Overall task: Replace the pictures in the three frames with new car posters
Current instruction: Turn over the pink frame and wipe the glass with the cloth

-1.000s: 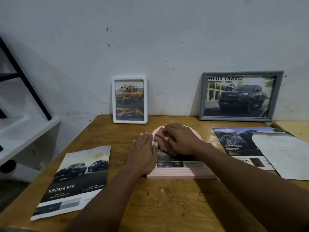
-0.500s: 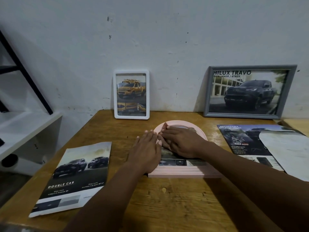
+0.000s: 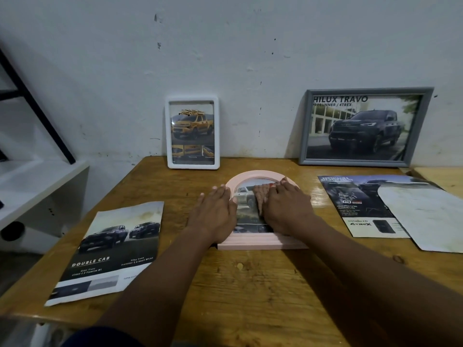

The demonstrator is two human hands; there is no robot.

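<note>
Status: 2 of 3 frames look done. White frame (image 3: 192,132) and grey frame (image 3: 365,126) lean on the wall (image 3: 250,71), each w/ a truck poster inside. Pink frame (image 3: 250,244) lies flat at centre of table (image 3: 250,284), car poster (image 3: 246,196) in its opening. Left hand (image 3: 215,216), fingers straight, rests flat on the frame's left edge. Right hand (image 3: 285,209) presses flat on the poster, gripping nothing. Remaining, prob.: seat poster, stand frame up.

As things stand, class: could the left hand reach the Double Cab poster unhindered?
Probably yes. The left hand rests flat on the left edge of the pink frame, and only bare table lies between it and the Double Cab poster.
</note>
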